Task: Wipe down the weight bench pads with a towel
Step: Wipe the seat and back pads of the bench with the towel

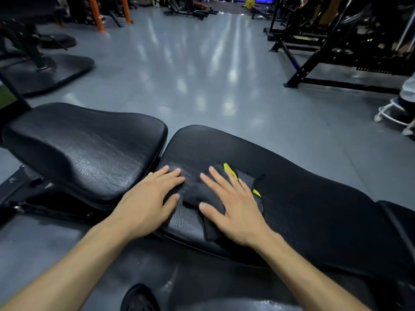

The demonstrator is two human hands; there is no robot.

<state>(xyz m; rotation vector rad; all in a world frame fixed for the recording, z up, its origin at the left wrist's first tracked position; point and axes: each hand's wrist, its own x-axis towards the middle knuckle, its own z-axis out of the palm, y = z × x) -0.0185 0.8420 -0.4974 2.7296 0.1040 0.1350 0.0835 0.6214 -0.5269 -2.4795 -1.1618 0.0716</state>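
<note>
both hands flat — right hand (235,209) presses towel (202,196) on long pad (314,198), left hand (148,198) beside.

1. There is only one view, from a camera worn on the person's head.
2. It looks forward and down, over both arms.
3. The left hand (149,199) and right hand (235,205) are very near, low in the middle of the picture.
4. The black pads (314,198) fill the lower half, close up.
5. The grey floor (190,75) runs far away at the top, with gym machines (336,41) at the sides.
</note>
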